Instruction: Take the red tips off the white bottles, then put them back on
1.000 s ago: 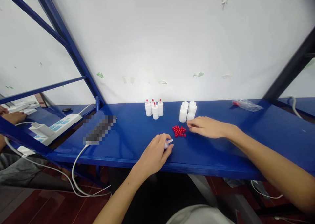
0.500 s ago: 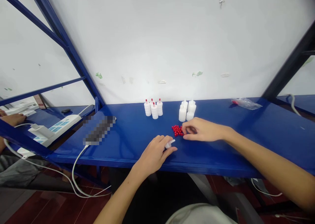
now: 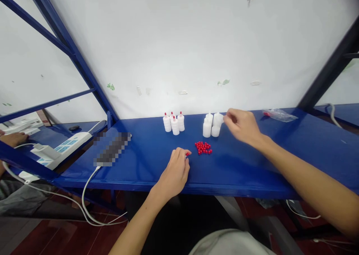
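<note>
Both forearms bare. Left forearm (image 3: 140, 221) comes up from below, slants right, crosses the front edge of the surface (image 3: 146, 154) around the left wrist (image 3: 158, 195). Left hand (image 3: 176, 171) low, just in from the front edge, back of hand up, fingers curled into a grip, thumb along the near side. Right forearm (image 3: 303, 180) long diagonal over the right part of the front edge, toward far left. Right wrist (image 3: 260, 141) over the surface. Right hand (image 3: 242, 123) farther out, nearer the far edge, fingers bent, fingertips and thumb drawn together, pointing left. Hands well apart.
</note>
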Available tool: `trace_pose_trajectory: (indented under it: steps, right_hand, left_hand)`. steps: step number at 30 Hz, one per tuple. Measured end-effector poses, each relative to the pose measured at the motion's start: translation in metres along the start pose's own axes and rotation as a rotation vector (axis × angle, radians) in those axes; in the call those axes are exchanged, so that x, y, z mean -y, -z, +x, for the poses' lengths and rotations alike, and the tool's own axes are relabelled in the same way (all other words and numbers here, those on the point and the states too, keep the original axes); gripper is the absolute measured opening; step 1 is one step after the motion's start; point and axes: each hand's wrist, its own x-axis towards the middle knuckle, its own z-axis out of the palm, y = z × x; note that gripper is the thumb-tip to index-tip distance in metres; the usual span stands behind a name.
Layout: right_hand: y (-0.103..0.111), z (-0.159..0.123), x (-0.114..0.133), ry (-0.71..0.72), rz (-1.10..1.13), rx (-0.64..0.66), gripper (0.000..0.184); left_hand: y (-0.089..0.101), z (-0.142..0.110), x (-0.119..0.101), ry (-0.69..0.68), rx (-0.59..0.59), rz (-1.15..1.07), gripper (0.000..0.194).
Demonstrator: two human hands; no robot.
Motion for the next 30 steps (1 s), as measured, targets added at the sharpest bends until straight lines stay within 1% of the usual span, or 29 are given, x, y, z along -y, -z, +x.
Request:
trace_pose_trajectory:
  steps: [3,7,11,12,14,16,17,18,19,21,24,25,27,30]
  right_hand:
    - [-0.005,0.009,-0.012,-0.138,-0.050,0.021,0.022]
    - [-0.020,0.009,-0.017,-0.212,-0.085,0.061,0.022]
    - [-0.029,0.010,-0.020,-0.195,-0.100,0.152,0.024]
    - [-0.029,0.010,-0.021,-0.183,-0.084,0.152,0.025]
    - [-0.029,0.010,-0.022,-0.146,-0.012,0.103,0.028]
    - [-0.027,0.007,-0.020,-0.071,0.084,0.044,0.029]
    - [-0.025,0.004,-0.017,-0.013,0.128,0.043,0.030]
    - [-0.024,0.000,-0.013,0.054,0.166,0.071,0.031]
    - [-0.023,-0.004,-0.007,0.127,0.198,0.121,0.032]
    - [-0.022,-0.014,0.009,0.282,0.243,0.282,0.031]
    - [-0.026,-0.031,0.038,0.508,0.231,0.517,0.030]
    - [-0.029,-0.036,0.046,0.582,0.209,0.543,0.031]
    - [-0.034,-0.042,0.058,0.682,0.157,0.546,0.031]
    - [-0.039,-0.047,0.063,0.735,0.066,0.483,0.034]
  left_hand:
    - [0.000,0.001,0.001,-0.020,-0.009,-0.014,0.028]
    - [0.002,0.000,-0.002,-0.022,0.047,-0.004,0.027]
    - [0.004,0.000,-0.004,-0.027,0.093,0.011,0.027]
    - [0.004,0.000,-0.004,-0.030,0.096,0.023,0.027]
    - [0.003,0.000,-0.004,-0.028,0.098,0.052,0.025]
    - [0.002,0.000,-0.003,-0.017,0.088,0.073,0.022]
    - [0.002,0.000,-0.003,-0.014,0.080,0.076,0.020]
    - [0.001,0.000,-0.002,-0.014,0.072,0.073,0.019]
    - [0.001,0.001,-0.002,-0.017,0.067,0.067,0.018]
    - [0.000,0.001,0.000,-0.029,0.069,0.052,0.016]
    - [-0.001,0.001,0.002,-0.048,0.087,0.049,0.011]
    - [-0.001,0.001,0.003,-0.059,0.094,0.049,0.009]
    - [-0.001,0.001,0.004,-0.086,0.102,0.052,0.004]
    - [0.000,0.002,0.003,-0.121,0.112,0.066,0.010]
